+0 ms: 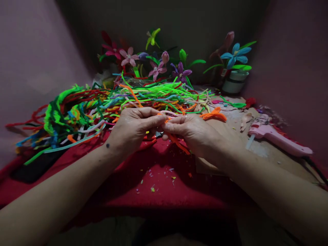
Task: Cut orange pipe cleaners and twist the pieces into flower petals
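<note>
Over the red cloth, my left hand (pixel 139 124) and my right hand (pixel 191 130) meet fingertip to fingertip, both pinching an orange pipe cleaner (pixel 180 145). One orange length slants down below my right hand, and another orange strand (pixel 133 94) rises behind the left; I cannot tell if they are one piece. Beneath the fingers lies a tool with red handles (pixel 147 143), partly hidden. To the right of my right hand rests a looped bundle of orange pipe cleaner (pixel 214 114).
A big heap of coloured pipe cleaners (pixel 159 92) spreads behind my hands. Pipe-cleaner flowers (pixel 156 70) stand at the back, with a blue one (pixel 235 54) by a pale pot (pixel 234 82). A pink glue gun (pixel 279 138) lies right; a dark phone-like slab (pixel 36 167) lies left. Scraps (pixel 153 189) dot the red cloth (pixel 159 177).
</note>
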A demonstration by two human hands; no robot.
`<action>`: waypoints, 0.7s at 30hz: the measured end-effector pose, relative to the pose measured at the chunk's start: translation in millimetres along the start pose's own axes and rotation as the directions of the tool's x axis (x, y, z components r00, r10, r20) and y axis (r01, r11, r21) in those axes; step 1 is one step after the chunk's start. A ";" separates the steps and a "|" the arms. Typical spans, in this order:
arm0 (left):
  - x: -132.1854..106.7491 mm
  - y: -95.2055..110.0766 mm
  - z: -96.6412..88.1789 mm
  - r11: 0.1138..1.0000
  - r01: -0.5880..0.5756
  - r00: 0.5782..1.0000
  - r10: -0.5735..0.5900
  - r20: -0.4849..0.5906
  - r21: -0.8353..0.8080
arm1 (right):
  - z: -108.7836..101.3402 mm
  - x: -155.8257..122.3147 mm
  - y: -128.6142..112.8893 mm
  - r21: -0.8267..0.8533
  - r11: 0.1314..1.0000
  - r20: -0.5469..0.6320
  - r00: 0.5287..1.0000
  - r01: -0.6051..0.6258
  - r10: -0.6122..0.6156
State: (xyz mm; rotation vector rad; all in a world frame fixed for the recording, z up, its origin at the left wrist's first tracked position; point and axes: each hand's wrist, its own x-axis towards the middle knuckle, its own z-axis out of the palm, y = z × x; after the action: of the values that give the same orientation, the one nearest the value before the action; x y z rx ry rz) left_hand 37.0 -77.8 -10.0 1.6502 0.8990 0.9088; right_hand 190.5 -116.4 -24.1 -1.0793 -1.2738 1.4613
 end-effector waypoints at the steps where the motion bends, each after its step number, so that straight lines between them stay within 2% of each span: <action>1: 0.2 0.3 0.6 1.000 0.002 0.999 -0.001 -0.033 0.031 | -0.1 0.6 2.0 -0.026 1.000 0.001 1.000 -0.006 0.006; 3: 0.3 1.8 2.6 0.996 0.002 0.997 0.005 -0.076 0.086 | 0.5 2.0 5.6 -0.102 0.995 -0.006 1.000 0.000 -0.001; 6: 0.2 3.8 6.6 0.983 -0.048 0.986 0.075 -0.152 0.177 | 3.1 4.2 7.9 -0.195 0.979 -0.084 0.993 0.066 -0.083; 8: 0.1 3.9 8.4 0.973 -0.083 0.973 0.126 -0.193 0.216 | 5.5 4.7 7.1 -0.214 0.973 -0.110 0.987 0.088 -0.113; 10: 0.0 3.4 9.2 0.969 -0.093 0.967 0.143 -0.211 0.227 | 8.2 4.2 4.9 -0.195 0.978 -0.098 0.991 0.073 -0.093; 13: 0.2 2.9 9.2 0.975 -0.087 0.968 0.132 -0.216 0.207 | 12.3 2.3 1.3 -0.179 0.983 -0.118 0.991 0.035 -0.057; 17: 2.6 3.2 7.7 0.980 -0.079 0.974 0.115 -0.195 0.184 | 13.7 2.9 1.1 -0.267 0.963 -0.164 0.982 0.045 -0.092; 21: 6.8 1.1 2.8 0.994 -0.034 0.991 0.047 -0.126 0.109 | 8.3 5.7 4.8 -0.154 0.986 -0.046 0.997 0.061 -0.068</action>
State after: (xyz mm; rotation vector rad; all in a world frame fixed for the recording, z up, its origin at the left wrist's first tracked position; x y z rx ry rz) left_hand 42.6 -73.1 -8.5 1.7212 1.0197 1.0197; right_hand 180.9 -113.0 -28.4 -1.1568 -1.3893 1.2971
